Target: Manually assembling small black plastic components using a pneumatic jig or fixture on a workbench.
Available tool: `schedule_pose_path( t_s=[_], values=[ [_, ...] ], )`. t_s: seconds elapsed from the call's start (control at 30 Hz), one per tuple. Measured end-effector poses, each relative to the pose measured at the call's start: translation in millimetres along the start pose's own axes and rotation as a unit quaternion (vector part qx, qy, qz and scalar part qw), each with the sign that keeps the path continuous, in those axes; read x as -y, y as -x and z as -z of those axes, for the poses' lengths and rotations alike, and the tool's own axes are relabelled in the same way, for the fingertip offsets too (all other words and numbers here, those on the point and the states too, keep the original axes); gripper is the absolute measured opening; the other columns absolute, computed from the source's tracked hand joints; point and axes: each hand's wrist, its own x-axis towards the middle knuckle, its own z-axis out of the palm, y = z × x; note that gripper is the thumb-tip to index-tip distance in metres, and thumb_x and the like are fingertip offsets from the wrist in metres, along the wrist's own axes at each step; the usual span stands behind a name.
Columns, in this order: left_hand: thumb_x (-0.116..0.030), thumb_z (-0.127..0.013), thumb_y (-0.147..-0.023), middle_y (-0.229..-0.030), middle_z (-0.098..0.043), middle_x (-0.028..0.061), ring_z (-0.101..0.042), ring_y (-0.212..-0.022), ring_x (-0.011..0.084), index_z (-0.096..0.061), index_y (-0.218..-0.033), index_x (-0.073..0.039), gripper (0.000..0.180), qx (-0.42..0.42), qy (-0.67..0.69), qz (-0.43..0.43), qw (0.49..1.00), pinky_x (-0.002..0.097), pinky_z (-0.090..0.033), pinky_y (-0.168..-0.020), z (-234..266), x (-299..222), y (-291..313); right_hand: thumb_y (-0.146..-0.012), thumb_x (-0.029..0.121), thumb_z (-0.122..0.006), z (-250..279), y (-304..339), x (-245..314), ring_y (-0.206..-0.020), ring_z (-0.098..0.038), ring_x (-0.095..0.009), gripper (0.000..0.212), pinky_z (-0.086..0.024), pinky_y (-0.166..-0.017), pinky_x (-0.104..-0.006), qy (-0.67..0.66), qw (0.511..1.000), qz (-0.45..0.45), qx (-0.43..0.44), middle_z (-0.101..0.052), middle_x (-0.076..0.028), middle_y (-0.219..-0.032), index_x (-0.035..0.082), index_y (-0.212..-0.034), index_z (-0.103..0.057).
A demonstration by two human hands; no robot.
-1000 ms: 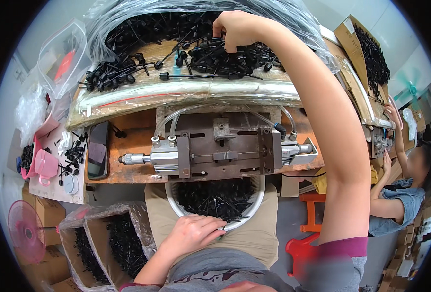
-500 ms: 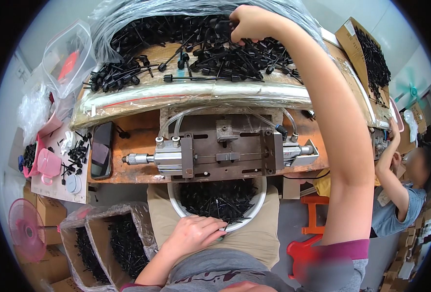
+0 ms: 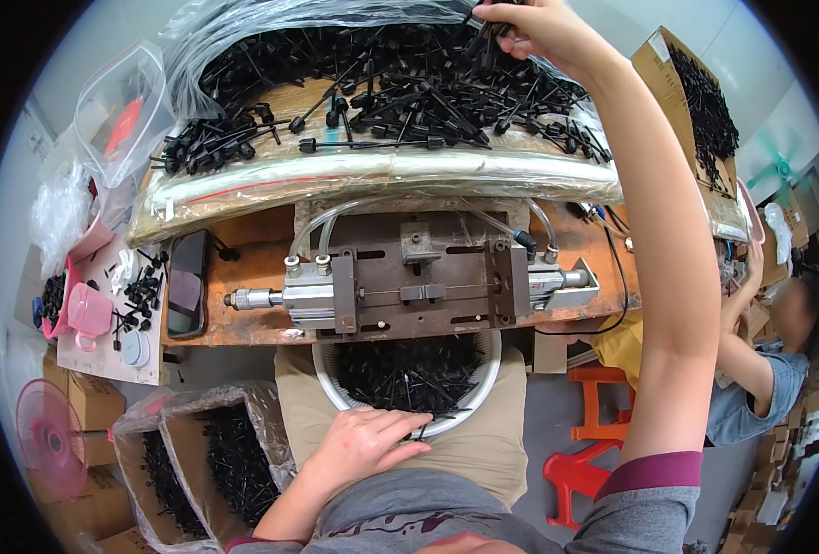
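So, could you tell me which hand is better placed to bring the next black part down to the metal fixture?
The right hand, probably: it is stretched out over the pile of black parts and pinching some. The left hand rests on the rim of the white basket in the lap, below the metal fixture.

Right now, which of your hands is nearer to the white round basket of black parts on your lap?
Left. The left hand rests on the near rim of the white basket. The right hand is far off, reaching up into the pile of black parts on the raised shelf.
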Motion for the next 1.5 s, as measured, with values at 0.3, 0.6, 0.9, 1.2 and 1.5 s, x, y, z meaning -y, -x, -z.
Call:
schedule_pose_path(
  t_s=[0.3, 0.6, 0.9, 1.2, 1.5],
  values=[
    [-0.037, -0.076, -0.076, -0.070, -0.063, 0.0061, -0.063, -0.062, 0.0240, -0.057, -0.132, -0.010, 0.066, 0.025, 0.027, 0.007, 0.999, 0.0336, -0.051, -0.059, 2, -7, -5, -0.090, 0.012, -0.066, -9, 12, -21, -0.061, -0.056, -0.011, 0.015, -0.044, -0.050, -0.0227, -0.068, 0.997, -0.037, -0.005, -0.063, -0.007, -0.077, 0.002, -0.098, -0.058],
    [-0.029, -0.079, -0.074, -0.089, -0.071, 0.0081, -0.066, -0.068, 0.0229, -0.064, -0.120, -0.006, 0.054, -0.028, -0.004, -0.022, 0.999, 0.0311, -0.052, -0.061, 15, -11, -18, -0.092, 0.017, -0.065, -1, 19, -25, -0.063, -0.060, -0.012, 0.017, -0.050, -0.057, -0.0251, -0.210, 0.977, 0.020, -0.028, -0.065, -0.007, -0.076, 0.001, -0.090, -0.064],
    [-0.003, -0.060, -0.088, -0.138, -0.047, 0.0184, -0.057, -0.111, 0.0225, -0.047, -0.135, 0.005, 0.049, -0.306, 0.231, 0.091, 0.919, 0.0311, -0.056, -0.084, 60, -8, -54, -0.090, 0.020, -0.065, -60, 154, -23, -0.052, -0.054, -0.005, 0.020, -0.037, -0.041, -0.0164, -0.362, 0.929, 0.013, 0.072, -0.065, -0.003, -0.078, 0.005, -0.102, -0.062],
    [0.007, -0.072, -0.078, -0.103, -0.068, 0.0126, -0.066, -0.088, 0.0153, -0.071, -0.109, 0.001, 0.032, -0.203, 0.374, 0.114, 0.898, 0.0248, -0.057, -0.073, 61, -12, -64, -0.091, 0.015, -0.063, -100, 236, -57, -0.053, -0.053, -0.008, 0.019, -0.036, -0.043, -0.0189, -0.480, 0.855, -0.133, 0.144, -0.062, -0.006, -0.075, 0.001, -0.102, -0.059],
    [-0.002, -0.085, -0.065, -0.095, -0.068, 0.0092, -0.065, -0.078, 0.0137, -0.075, -0.095, -0.003, 0.031, -0.146, 0.300, 0.043, 0.942, 0.0244, -0.055, -0.065, 60, -14, -56, -0.093, 0.015, -0.059, -93, 241, -81, -0.052, -0.049, -0.008, 0.018, -0.033, -0.043, -0.0182, -0.523, 0.841, -0.117, 0.067, -0.063, -0.009, -0.077, 0.000, -0.104, -0.058]
  ],
)
